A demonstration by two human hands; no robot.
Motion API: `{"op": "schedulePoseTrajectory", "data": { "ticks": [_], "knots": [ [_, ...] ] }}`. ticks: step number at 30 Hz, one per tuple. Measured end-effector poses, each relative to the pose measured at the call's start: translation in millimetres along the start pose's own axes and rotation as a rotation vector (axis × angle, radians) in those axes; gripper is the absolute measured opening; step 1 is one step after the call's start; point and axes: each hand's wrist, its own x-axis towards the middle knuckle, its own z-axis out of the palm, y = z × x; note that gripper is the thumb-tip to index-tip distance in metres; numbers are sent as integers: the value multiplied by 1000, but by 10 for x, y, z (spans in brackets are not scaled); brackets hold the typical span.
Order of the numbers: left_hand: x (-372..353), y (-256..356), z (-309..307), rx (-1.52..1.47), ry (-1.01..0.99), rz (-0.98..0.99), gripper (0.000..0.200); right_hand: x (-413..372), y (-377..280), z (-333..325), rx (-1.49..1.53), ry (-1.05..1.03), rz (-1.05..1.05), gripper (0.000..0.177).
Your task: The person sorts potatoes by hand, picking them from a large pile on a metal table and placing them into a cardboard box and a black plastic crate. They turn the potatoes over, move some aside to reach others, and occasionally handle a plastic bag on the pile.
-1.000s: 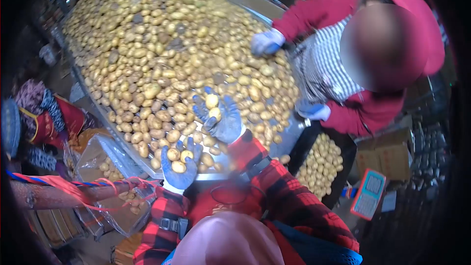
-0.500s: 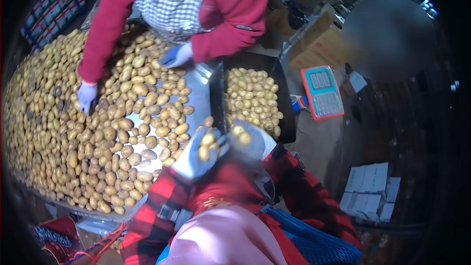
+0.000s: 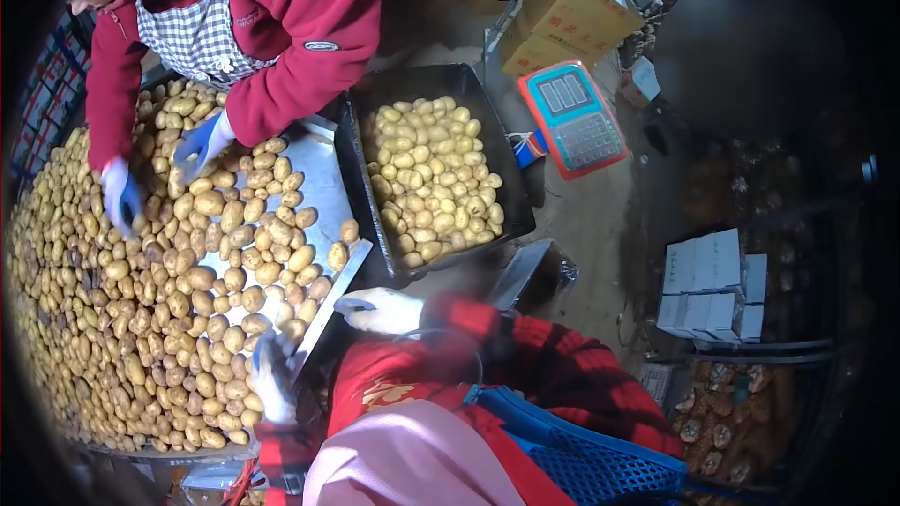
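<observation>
My left hand (image 3: 273, 380), in a white and grey-blue glove, is at the near edge of the potato pile (image 3: 159, 319). Its fingers are apart beside the nearest potatoes, slightly blurred, and no potato shows in them. Gloved the same way, my right hand (image 3: 382, 309) is just off the metal table's raised edge (image 3: 330, 305), below the black bin (image 3: 361, 197). Its fingers point left, loosely extended, and I see nothing held. Many pale potatoes (image 3: 436, 178) lie inside the bin.
Across the table, a co-worker in a red jacket (image 3: 309, 28) has both gloved hands on the pile. A red-and-teal scale display (image 3: 572, 120) stands right of the bin. Cardboard boxes (image 3: 562, 23) are behind; white boxes (image 3: 703, 272) are stacked at right. A blue mesh basket (image 3: 591, 450) is beside me.
Both my hands held potatoes near the bin; those potatoes are gone from them. My left hand has moved down-left to the pile, my right hand toward the table edge. The view has turned.
</observation>
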Motion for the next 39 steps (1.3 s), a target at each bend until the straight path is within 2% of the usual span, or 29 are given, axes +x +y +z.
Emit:
{"op": "schedulePoseTrajectory", "data": {
  "ticks": [2,4,6,7,8,10,11,12,13,14,17,19,20,21,23,24,25,26,28,29,30,31,32,34,36,37,39],
  "knots": [
    [-149,-26,-409,101,4,86,41,111,-48,60,-62,-8,-68,44],
    [-327,-98,-621,83,182,147,48,162,-274,-8,-133,-100,9,45],
    [-410,-159,-896,146,292,227,53,212,-273,26,-220,-104,-48,45],
    [-234,-460,-1397,139,305,364,51,238,-252,40,-264,-110,-62,45],
    [-449,-253,-1224,326,451,326,48,287,-240,78,-308,-135,-86,46],
    [-487,-315,-1223,236,646,432,42,381,-228,172,-381,-231,-106,49],
    [-504,-315,-1277,463,736,566,38,522,-99,249,-366,-321,-133,49],
    [-486,-312,-1364,713,815,655,34,675,-347,422,-301,-436,-82,49],
    [-432,-313,-1474,819,875,716,30,689,-615,444,-267,-509,-45,47],
    [-394,-341,-1572,935,902,761,27,845,-455,594,-343,-486,-167,44],
    [-348,-335,-1525,938,925,683,26,1290,-763,983,-450,-699,-207,43],
    [-315,-325,-1498,970,962,660,26,1640,-838,1359,-926,-735,-679,52],
    [-316,-288,-1438,970,1013,707,25,1849,-969,1568,-812,-744,-586,52],
    [-294,-287,-1426,977,1036,718,26,2021,-1111,1776,-831,-766,-620,49],
    [-271,-287,-1414,978,1061,732,26,2499,-1185,2274,-861,-612,-923,48],
    [-273,-279,-1394,992,1083,734,26,2690,-1315,2523,-856,-497,-975,47],
    [-277,-285,-1381,1008,1105,732,26,3016,-1431,2789,-963,-597,-836,53],
    [-267,-308,-1379,1000,1109,730,26,3221,-1488,3011,-928,-453,-1009,53],
    [-239,-328,-1383,1003,1137,755,27,3497,-1578,3356,-1107,-383,-944,66],
    [-272,-273,-1366,1035,1116,762,28,3455,-1547,3499,-1154,-324,-935,67],
    [-277,-234,-1363,1038,1120,752,28,3371,-1483,3564,-1200,-267,-923,68],
    [-294,-219,-1357,1016,1093,745,28,3387,-1371,3564,-1127,-293,-945,70],
    [-292,-207,-1370,995,1066,745,29,3431,-1282,3494,-1031,-407,-950,66],
    [-261,-247,-1383,1011,1095,768,30,3258,-1313,3222,-1375,-541,-1046,58],
    [-250,-247,-1399,1037,1098,758,31,3007,-1300,2884,-1274,-534,-1254,48],
    [-193,-329,-1458,1041,1120,827,31,2935,-1276,2776,-1282,-531,-1266,48],
    [-180,-426,-1537,1053,1081,786,31,2860,-1233,2601,-1067,-733,-1205,49]
  ]
}}
